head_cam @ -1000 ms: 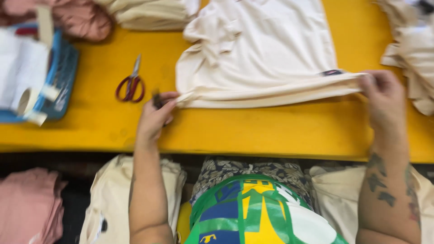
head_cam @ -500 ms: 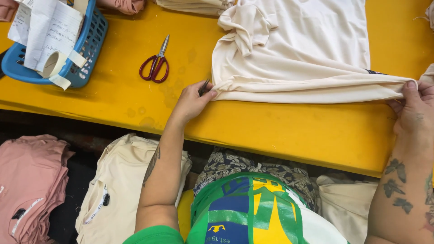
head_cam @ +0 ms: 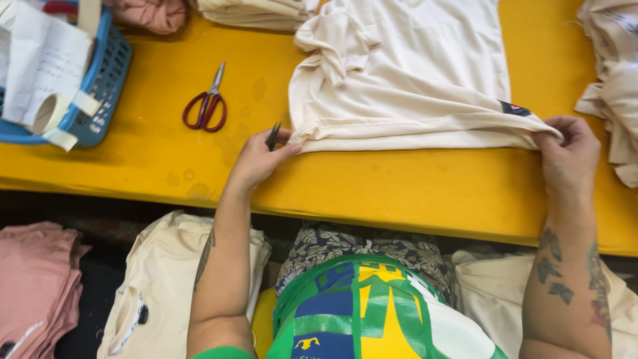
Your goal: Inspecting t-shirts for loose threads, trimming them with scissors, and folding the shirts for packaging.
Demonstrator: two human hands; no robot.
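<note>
Nearest the body, the left hand (head_cam: 258, 159) pinches the near left corner of the cream garment (head_cam: 405, 86), with a small dark tool (head_cam: 273, 136), perhaps thread snips, tucked between its fingers. The right hand (head_cam: 565, 149) is closed on the opposite end of the same folded edge, so the fabric lies stretched between the two along the near part of the yellow table (head_cam: 372, 193). To do this well, both hands should pull evenly and keep the edge parallel to the table's front, so the fold stays flat and the bunched cloth at the far left smooths out. Farther off lie red-handled scissors (head_cam: 207, 106), a blue basket (head_cam: 100, 100) of papers, and more cream garments (head_cam: 615, 80).
</note>
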